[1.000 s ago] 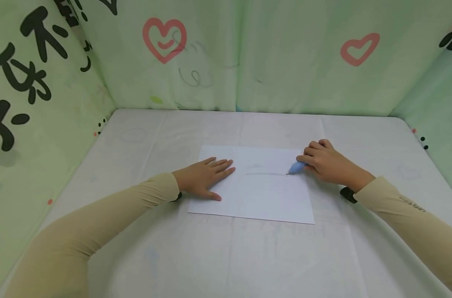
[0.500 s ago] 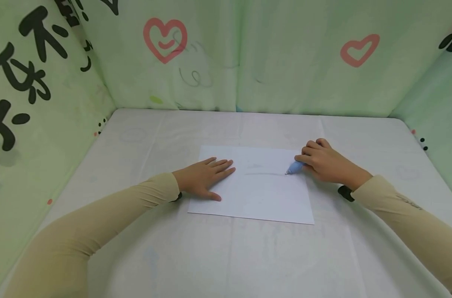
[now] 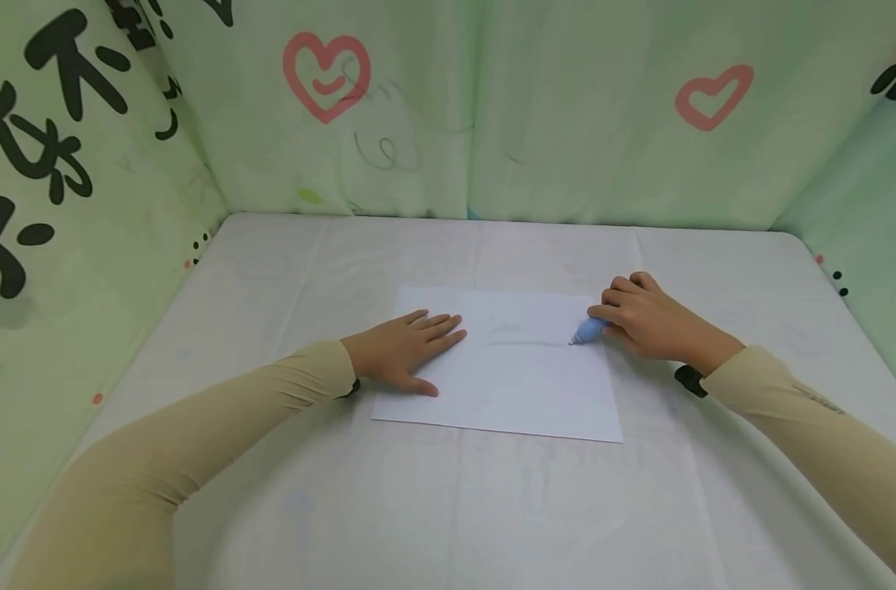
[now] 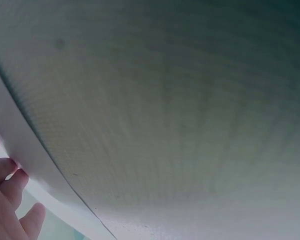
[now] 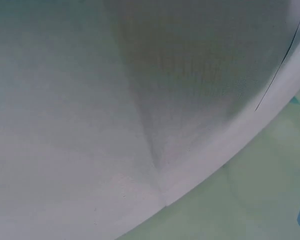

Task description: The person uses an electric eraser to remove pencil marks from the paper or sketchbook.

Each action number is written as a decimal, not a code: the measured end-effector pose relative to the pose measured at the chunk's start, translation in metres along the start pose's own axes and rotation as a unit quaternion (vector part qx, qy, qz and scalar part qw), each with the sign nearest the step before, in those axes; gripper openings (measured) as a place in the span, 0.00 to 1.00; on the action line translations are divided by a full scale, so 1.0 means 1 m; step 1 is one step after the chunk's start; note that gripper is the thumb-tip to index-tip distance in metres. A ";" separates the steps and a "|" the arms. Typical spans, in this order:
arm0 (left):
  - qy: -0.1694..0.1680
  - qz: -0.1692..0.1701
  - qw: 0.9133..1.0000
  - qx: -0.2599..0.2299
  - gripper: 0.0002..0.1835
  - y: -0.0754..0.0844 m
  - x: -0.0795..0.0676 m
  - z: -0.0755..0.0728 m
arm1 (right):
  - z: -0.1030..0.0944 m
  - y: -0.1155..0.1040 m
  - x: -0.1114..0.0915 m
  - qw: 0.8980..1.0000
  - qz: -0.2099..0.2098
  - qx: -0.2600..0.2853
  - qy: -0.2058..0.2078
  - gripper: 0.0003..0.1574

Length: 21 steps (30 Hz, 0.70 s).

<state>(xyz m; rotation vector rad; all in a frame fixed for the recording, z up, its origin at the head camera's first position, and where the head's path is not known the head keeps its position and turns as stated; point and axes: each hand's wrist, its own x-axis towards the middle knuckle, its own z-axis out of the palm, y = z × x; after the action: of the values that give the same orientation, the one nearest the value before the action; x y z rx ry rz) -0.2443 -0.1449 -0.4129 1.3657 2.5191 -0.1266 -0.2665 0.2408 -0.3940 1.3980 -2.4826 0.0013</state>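
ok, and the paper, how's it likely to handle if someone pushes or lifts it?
Probably light and floppy: the paper shows only a thin edge, so it would likely sag if lifted by a corner. Pushed, it might slide, since it lies flat on the table, though the left hand spread on it would probably resist that.

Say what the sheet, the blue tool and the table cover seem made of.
Sheet: likely paper, matte white, with a thin, straight edge. Blue tool: probably plastic, smooth and evenly coloured, though partly hidden. Table cover: perhaps cloth or vinyl, dull, with creases.
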 end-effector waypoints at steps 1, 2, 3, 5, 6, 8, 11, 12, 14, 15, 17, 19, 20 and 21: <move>0.000 0.001 1.000 -0.002 0.49 0.000 0.000 0.000 | 0.001 0.001 0.001 1.000 0.000 -0.001 0.002 0.16; 0.000 0.001 1.000 -0.004 0.49 0.000 0.000 -0.001 | 0.002 0.001 0.002 1.000 0.000 -0.002 0.002 0.16; 0.000 0.002 1.000 -0.005 0.49 0.000 0.000 -0.001 | 0.002 0.002 0.003 1.000 0.001 -0.001 0.002 0.16; 0.000 0.002 1.000 -0.008 0.49 0.000 0.001 -0.001 | 0.001 0.002 0.003 1.000 0.000 -0.002 -0.001 0.16; 0.000 0.002 1.000 -0.006 0.49 0.000 0.001 0.000 | 0.000 0.002 0.003 1.000 0.000 -0.003 -0.002 0.16; 0.000 0.002 1.000 0.000 0.49 -0.001 0.001 0.001 | -0.002 0.002 0.002 1.000 -0.003 -0.004 -0.003 0.17; 0.002 0.001 1.000 0.005 0.49 -0.002 0.001 0.002 | -0.004 0.002 0.002 1.000 -0.008 -0.006 -0.001 0.18; 0.002 0.000 1.000 0.006 0.49 -0.003 0.001 0.002 | -0.004 0.002 0.002 1.000 -0.009 -0.006 0.001 0.18; 0.003 0.002 1.000 0.004 0.49 -0.003 0.001 0.002 | -0.004 0.002 0.003 1.000 -0.012 -0.006 0.004 0.18; 0.003 0.002 1.000 0.002 0.49 -0.003 0.001 0.002 | -0.003 0.002 0.004 1.000 -0.013 -0.006 0.005 0.17; 0.000 0.002 1.000 0.000 0.49 -0.003 0.001 0.002 | -0.002 0.002 0.005 1.000 -0.015 -0.004 0.006 0.17; -0.002 0.004 1.000 -0.001 0.49 -0.003 0.001 0.002 | 0.000 0.002 0.005 1.000 -0.017 -0.002 0.006 0.17; -0.003 0.003 1.000 0.000 0.49 -0.003 0.001 0.002 | 0.000 0.001 0.005 1.000 -0.018 -0.002 0.006 0.17; -0.003 0.003 1.000 -0.001 0.49 -0.003 0.001 0.002 | 0.000 0.001 0.005 1.000 -0.018 -0.002 0.005 0.17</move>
<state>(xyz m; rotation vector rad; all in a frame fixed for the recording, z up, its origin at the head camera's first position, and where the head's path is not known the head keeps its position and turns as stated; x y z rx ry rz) -0.2470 -0.1457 -0.4149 1.3688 2.5096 -0.1271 -0.2698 0.2375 -0.3928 1.4374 -2.4477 -0.0053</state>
